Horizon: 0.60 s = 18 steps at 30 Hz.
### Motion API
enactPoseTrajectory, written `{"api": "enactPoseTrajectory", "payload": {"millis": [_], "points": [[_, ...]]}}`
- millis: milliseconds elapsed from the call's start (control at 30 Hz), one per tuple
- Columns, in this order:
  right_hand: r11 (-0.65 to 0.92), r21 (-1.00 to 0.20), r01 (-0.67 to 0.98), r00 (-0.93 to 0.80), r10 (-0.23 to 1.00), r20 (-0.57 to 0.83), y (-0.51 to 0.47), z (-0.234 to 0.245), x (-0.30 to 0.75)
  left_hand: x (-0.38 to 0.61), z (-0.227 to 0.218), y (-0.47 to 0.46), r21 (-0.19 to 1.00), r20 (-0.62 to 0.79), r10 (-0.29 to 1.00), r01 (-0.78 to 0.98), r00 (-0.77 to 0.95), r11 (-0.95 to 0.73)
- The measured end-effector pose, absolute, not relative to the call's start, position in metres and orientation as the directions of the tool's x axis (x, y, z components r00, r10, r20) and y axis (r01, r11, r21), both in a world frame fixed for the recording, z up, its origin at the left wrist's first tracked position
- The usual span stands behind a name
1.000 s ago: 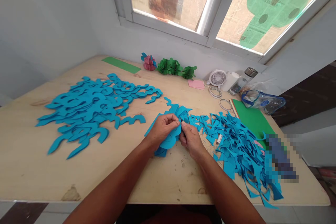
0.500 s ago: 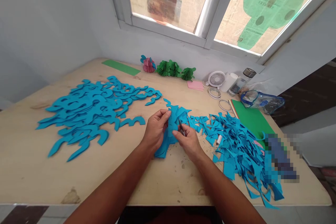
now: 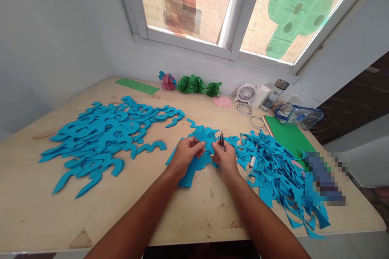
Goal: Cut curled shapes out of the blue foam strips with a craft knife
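Observation:
My left hand (image 3: 186,154) pinches a blue paper piece (image 3: 203,137) held just above the wooden table (image 3: 188,210). My right hand (image 3: 225,158) is closed around small dark scissors (image 3: 221,139), whose tips point up beside the same blue piece. Both hands meet at the table's middle, over a few more blue sheets (image 3: 190,170) lying under them.
A spread of curved blue cut-outs (image 3: 100,137) covers the left of the table. A heap of blue scraps (image 3: 279,174) lies to the right, with a green sheet (image 3: 288,137), a clear pouch (image 3: 299,114), tape rings, a small fan (image 3: 245,93) and paper flowers (image 3: 194,84) behind.
The blue piece was turned in my hands and lowered again. The scissors, out of sight a second ago, now stand upright in my right hand. The view tilted slightly upward.

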State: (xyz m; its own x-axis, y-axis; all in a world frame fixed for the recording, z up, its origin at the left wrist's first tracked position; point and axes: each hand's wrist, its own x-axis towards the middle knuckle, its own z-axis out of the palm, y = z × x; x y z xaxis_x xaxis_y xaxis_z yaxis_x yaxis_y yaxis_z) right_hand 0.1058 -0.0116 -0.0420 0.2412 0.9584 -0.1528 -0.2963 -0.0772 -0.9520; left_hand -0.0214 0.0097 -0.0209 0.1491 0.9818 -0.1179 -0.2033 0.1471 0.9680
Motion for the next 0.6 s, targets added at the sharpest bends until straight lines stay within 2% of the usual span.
{"api": "enactPoseTrajectory", "payload": {"millis": [133, 333, 467, 600], "points": [[-0.020, -0.953, -0.304, 0.188, 0.979, -0.081, -0.015, -0.040, 0.104, -0.021, -0.022, 0.012, 0.926, -0.135, 0.990, -0.349, 0.043, 0.141], [-0.062, -0.966, -0.250, 0.051, 0.996, -0.077, -0.020, -0.043, 0.098, -0.022, -0.025, 0.014, 0.794, -0.180, 0.983, -0.582, 0.048, 0.174], [-0.056, -0.969, -0.239, -0.003, 0.998, -0.057, -0.022, -0.045, 0.091, -0.018, -0.025, 0.011, 0.757, -0.170, 0.985, -0.636, 0.028, 0.149], [-0.039, -0.970, -0.242, -0.016, 0.999, -0.036, -0.022, -0.046, 0.089, -0.014, -0.021, 0.005, 0.780, -0.136, 0.990, -0.614, 0.027, 0.123]]}}
